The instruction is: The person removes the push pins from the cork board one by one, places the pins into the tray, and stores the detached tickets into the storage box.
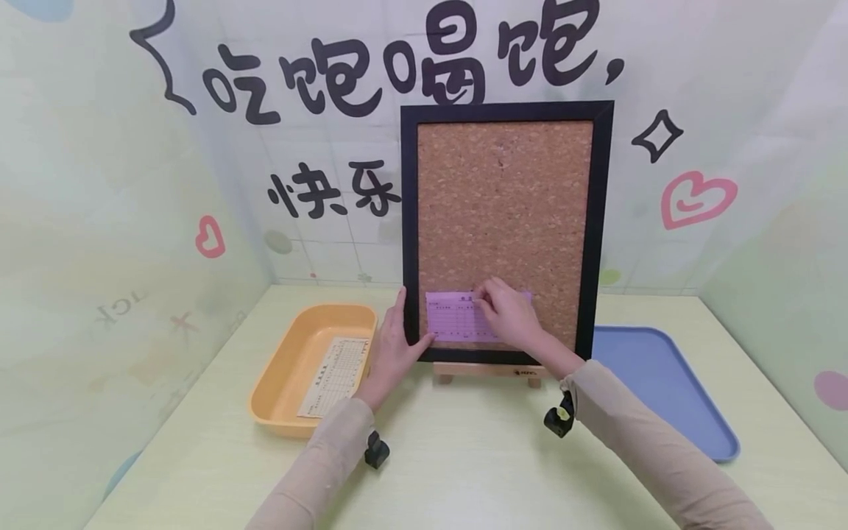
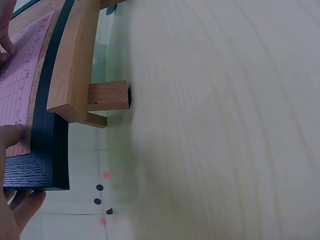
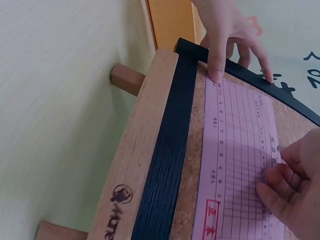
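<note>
A corkboard [image 1: 503,213] in a black frame stands upright on a wooden easel [image 1: 490,370]. Flat on its lower part lies a purple printed slip [image 1: 450,324], with ruled lines and a red stamp-like box [image 3: 210,220]. My left hand [image 1: 394,346] grips the frame's lower left side, thumb on the slip's lower corner and fingers round behind the frame. At the slip's upper edge, the curled fingers of my right hand [image 1: 509,313] pinch a tiny thing, which they hide almost wholly. The right hand also covers the slip's right part.
To the left, an orange tray [image 1: 271,397] contains pale printed slips [image 1: 334,377]. A blue tray [image 1: 695,394] lies to the right, partly behind my right forearm. Behind the board rises a wall sheet [image 1: 331,258] with black lettering.
</note>
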`<act>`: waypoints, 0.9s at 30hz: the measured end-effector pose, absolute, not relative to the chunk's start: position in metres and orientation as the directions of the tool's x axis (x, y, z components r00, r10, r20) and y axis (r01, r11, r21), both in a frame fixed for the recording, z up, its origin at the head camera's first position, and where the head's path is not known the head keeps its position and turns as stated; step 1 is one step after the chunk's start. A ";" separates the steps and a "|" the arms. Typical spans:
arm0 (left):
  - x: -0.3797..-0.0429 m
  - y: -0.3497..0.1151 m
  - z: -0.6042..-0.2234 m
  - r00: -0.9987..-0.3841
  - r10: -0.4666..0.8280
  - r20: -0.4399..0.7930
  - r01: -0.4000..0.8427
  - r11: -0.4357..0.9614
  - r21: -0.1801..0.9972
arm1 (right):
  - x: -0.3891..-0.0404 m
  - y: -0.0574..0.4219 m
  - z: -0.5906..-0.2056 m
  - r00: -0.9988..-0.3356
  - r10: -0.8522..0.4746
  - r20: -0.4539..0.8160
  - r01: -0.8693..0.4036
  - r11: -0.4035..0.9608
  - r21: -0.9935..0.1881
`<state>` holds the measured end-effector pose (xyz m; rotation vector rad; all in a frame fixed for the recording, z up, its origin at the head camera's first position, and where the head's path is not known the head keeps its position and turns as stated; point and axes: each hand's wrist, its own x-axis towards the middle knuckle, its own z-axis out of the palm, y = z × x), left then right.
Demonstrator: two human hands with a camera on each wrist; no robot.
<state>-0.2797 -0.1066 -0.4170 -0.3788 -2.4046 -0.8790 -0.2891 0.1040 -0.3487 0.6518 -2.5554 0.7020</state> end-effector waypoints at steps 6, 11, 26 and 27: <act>-0.279 -0.106 -0.418 -0.809 0.082 0.581 0.433 0.751 0.497 | -0.284 0.118 -0.358 -0.807 -0.383 0.449 -0.561 0.733 -0.384; -0.279 -0.107 -0.418 -0.812 0.077 0.578 0.426 0.755 0.498 | -0.276 0.132 -0.362 -0.825 -0.400 0.400 -0.549 0.735 -0.398; -0.279 -0.106 -0.416 -0.825 0.073 0.560 0.418 0.746 0.519 | -0.269 0.159 -0.371 -0.833 -0.406 0.375 -0.537 0.755 -0.377; -0.278 -0.106 -0.416 -0.824 0.075 0.562 0.420 0.747 0.516 | -0.269 0.160 -0.371 -0.832 -0.407 0.377 -0.539 0.753 -0.378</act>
